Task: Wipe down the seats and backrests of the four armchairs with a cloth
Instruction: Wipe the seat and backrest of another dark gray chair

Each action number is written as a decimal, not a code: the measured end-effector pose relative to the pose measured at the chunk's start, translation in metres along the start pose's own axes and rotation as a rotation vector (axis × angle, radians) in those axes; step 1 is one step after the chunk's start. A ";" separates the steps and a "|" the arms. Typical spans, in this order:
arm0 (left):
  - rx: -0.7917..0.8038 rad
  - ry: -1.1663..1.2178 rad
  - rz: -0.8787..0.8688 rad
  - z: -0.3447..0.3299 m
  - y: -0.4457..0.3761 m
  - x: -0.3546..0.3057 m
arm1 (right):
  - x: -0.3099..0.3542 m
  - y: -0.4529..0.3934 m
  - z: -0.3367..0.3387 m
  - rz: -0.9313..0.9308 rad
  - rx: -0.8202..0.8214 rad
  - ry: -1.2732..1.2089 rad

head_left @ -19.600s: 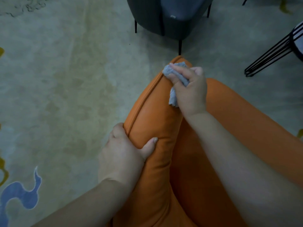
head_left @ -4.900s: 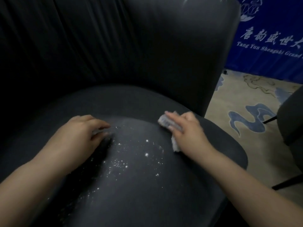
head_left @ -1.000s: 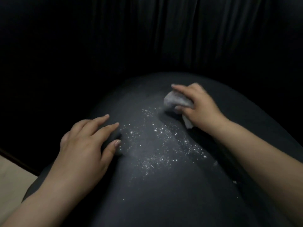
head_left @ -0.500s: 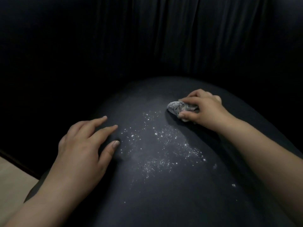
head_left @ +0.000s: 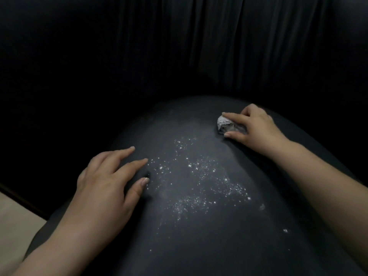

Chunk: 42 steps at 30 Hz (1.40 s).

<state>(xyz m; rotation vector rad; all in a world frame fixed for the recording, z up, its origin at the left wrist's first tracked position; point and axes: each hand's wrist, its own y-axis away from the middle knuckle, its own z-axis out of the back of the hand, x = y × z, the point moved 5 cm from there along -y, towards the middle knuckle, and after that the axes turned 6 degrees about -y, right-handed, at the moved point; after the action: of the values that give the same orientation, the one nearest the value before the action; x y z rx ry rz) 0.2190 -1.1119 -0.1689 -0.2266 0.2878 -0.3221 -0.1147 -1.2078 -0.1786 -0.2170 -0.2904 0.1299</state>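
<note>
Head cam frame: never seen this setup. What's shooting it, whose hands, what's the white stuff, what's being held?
There is no robot here. A person wears one wide-angle camera on the head, looking forward and down, so both arms enter from the bottom of the picture. The dark rounded surface is an armchair seat, with its pleated backrest behind. White specks, like crumbs or powder, lie scattered on the seat. The right hand grips a bunched grey cloth pressed to the seat, beyond the specks. The left hand rests on the seat, fingers spread, holding nothing.
</note>
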 end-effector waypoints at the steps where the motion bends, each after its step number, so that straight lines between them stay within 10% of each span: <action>1: 0.003 0.001 0.001 0.000 0.000 0.000 | 0.001 0.001 -0.003 -0.007 0.017 -0.020; 8: 0.026 0.023 0.006 -0.006 -0.001 -0.002 | 0.002 0.010 -0.005 0.022 -0.053 -0.371; 13: 0.020 0.011 -0.005 -0.004 -0.002 -0.001 | -0.044 -0.022 -0.008 -0.335 -0.008 -0.178; 21: 0.027 0.040 0.006 -0.009 0.002 0.001 | 0.037 0.024 -0.025 0.064 0.203 -0.470; 27: 0.052 0.017 -0.013 -0.011 0.005 0.006 | 0.000 -0.023 -0.014 -0.243 -0.011 -0.270; 33: 0.090 0.025 0.021 -0.009 0.006 0.009 | 0.074 0.010 -0.043 0.082 0.182 -0.489; 42: 0.220 -0.097 0.005 -0.009 0.018 0.009 | 0.084 -0.019 -0.052 -0.007 0.132 -0.329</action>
<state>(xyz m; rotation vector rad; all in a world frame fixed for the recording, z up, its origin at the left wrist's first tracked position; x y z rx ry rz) 0.2295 -1.0995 -0.1840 -0.0247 0.1551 -0.3341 -0.0173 -1.2228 -0.2004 -0.0621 -0.6075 0.1775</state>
